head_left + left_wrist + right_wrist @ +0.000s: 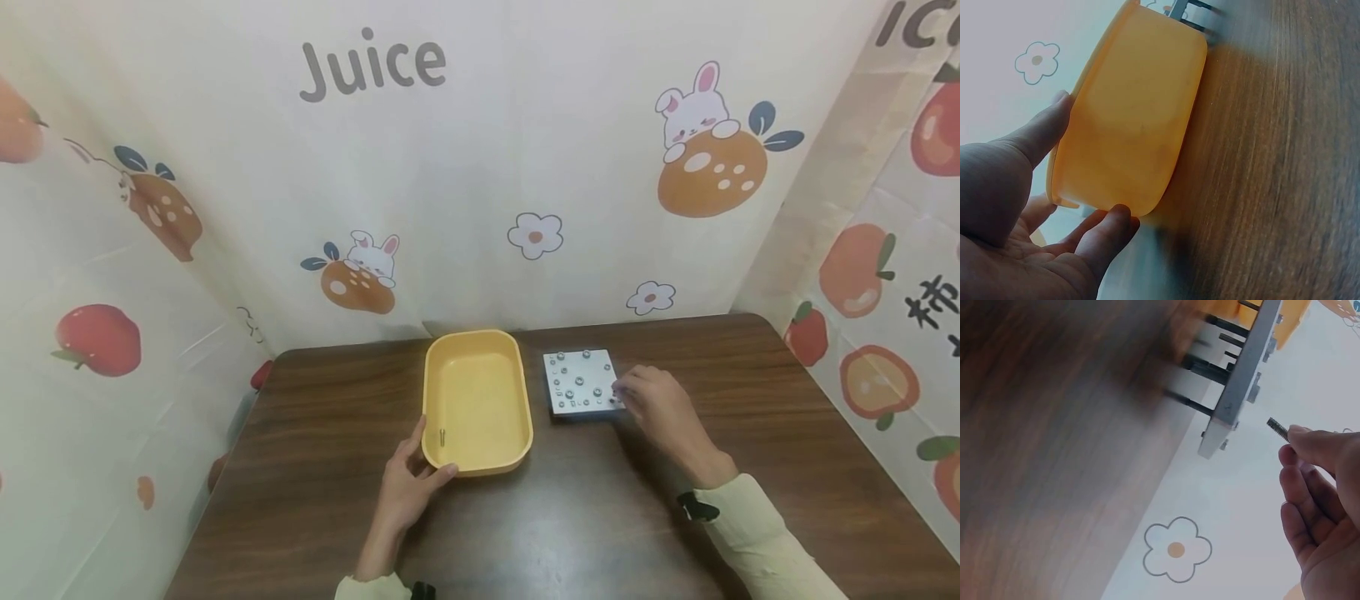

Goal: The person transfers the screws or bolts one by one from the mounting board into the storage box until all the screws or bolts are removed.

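My right hand [663, 412] pinches a small dark screw [1277, 428] between thumb and fingertips, its threaded end pointing toward the metal plate [566, 408]. The hand is at the plate's right edge. Several screws and bolts stand in the plate's top, and in the right wrist view their shanks [1210, 369] stick out underneath. My left hand [408, 483] holds the near left corner of a yellow tray [527, 417], with thumb and fingers spread around the corner. Inside the tray, near that corner, lies one small screw [442, 437].
The tray and plate stand side by side toward the back of a dark brown wooden table [337, 417]. A printed cloth [487, 167] hangs behind the table and along both sides.
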`<action>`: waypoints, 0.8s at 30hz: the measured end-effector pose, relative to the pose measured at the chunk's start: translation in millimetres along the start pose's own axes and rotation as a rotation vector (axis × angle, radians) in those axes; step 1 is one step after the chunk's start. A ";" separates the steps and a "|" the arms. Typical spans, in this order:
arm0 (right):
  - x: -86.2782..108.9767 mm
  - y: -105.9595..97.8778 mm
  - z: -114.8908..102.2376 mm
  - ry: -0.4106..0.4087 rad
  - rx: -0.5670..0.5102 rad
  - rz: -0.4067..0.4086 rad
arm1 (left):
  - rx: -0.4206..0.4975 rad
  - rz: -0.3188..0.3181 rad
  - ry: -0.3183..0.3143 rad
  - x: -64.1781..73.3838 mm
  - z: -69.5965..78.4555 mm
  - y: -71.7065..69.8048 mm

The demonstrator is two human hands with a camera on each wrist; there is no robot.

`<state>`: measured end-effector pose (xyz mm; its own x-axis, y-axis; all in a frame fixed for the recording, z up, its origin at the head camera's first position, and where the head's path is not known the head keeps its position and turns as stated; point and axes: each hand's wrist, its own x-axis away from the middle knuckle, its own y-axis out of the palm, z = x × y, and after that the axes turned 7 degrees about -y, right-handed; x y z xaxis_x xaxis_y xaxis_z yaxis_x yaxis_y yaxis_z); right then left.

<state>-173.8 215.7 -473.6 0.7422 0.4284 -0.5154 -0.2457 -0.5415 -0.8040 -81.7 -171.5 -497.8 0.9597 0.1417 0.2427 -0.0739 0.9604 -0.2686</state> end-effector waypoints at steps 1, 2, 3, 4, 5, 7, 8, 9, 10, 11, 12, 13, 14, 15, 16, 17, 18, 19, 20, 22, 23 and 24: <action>-0.9 -0.3 -0.7 -0.006 0.003 0.004 | 0.001 -0.001 0.001 -0.2 0.2 0.0; -1.7 -0.8 -1.7 -0.011 0.004 0.007 | 0.001 -0.002 0.001 -0.3 0.2 0.0; -2.5 -0.7 -2.5 -0.016 0.007 0.009 | 0.001 -0.002 0.001 -0.3 0.3 0.1; -3.5 -0.9 -3.6 -0.022 0.011 0.011 | 0.000 -0.002 0.001 -0.2 0.3 0.1; -4.5 -1.0 -4.8 -0.028 0.016 0.013 | 0.000 -0.003 0.002 -0.2 0.4 0.1; -6.1 -1.1 -7.3 -0.038 0.023 0.017 | -0.001 -0.003 0.003 0.0 0.3 0.0; -6.9 -1.1 -8.7 -0.042 0.025 0.018 | -0.004 -0.002 0.002 0.1 0.3 -0.1; -7.6 -1.1 -10.2 -0.046 0.029 0.019 | -0.007 0.000 0.001 0.3 0.3 -0.2; -8.3 -1.1 -11.5 -0.049 0.028 0.019 | -0.005 0.000 0.001 0.3 0.2 -0.2; -8.8 -1.0 -12.8 -0.051 0.027 0.020 | -0.002 0.000 0.000 0.4 -0.1 -0.1; -9.1 -0.8 -14.1 -0.055 0.027 0.019 | 0.001 0.000 -0.001 0.5 -0.4 0.0; -9.4 -0.5 -15.2 -0.059 0.027 0.019 | 0.005 0.000 -0.003 0.6 -0.4 0.1; -9.7 -0.1 -16.2 -0.064 0.028 0.018 | 0.008 0.000 -0.004 0.5 -0.6 0.2; -9.9 0.2 -17.2 -0.067 0.030 0.020 | 0.013 -0.001 -0.004 0.4 -0.7 0.3; -9.9 0.5 -18.0 -0.071 0.031 0.023 | 0.017 -0.002 -0.004 0.3 -0.7 0.3; -9.9 0.9 -18.7 -0.075 0.034 0.025 | 0.018 -0.003 -0.005 0.2 -0.6 0.4; -10.1 1.1 -19.3 -0.079 0.035 0.028 | 0.018 -0.005 -0.006 0.0 -0.3 0.3; -10.3 1.4 -19.9 -0.080 0.034 0.029 | 0.016 -0.005 -0.006 -0.2 -0.1 0.3; -10.6 1.7 -20.4 -0.084 0.035 0.030 | 0.017 -0.007 -0.007 -0.3 0.1 0.2; -11.4 2.2 -21.7 -0.092 0.034 0.029 | 0.015 -0.008 -0.007 -0.5 0.3 0.1; -12.0 2.7 -22.3 -0.097 0.033 0.029 | 0.016 -0.008 -0.007 -0.6 0.4 0.0; -12.6 3.2 -23.1 -0.103 0.033 0.028 | 0.016 -0.007 -0.007 -0.7 0.3 -0.1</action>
<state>-169.5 191.8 -462.7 0.6674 0.4864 -0.5639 -0.2871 -0.5306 -0.7975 -82.4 -171.7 -497.7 0.9584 0.1363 0.2508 -0.0714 0.9652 -0.2515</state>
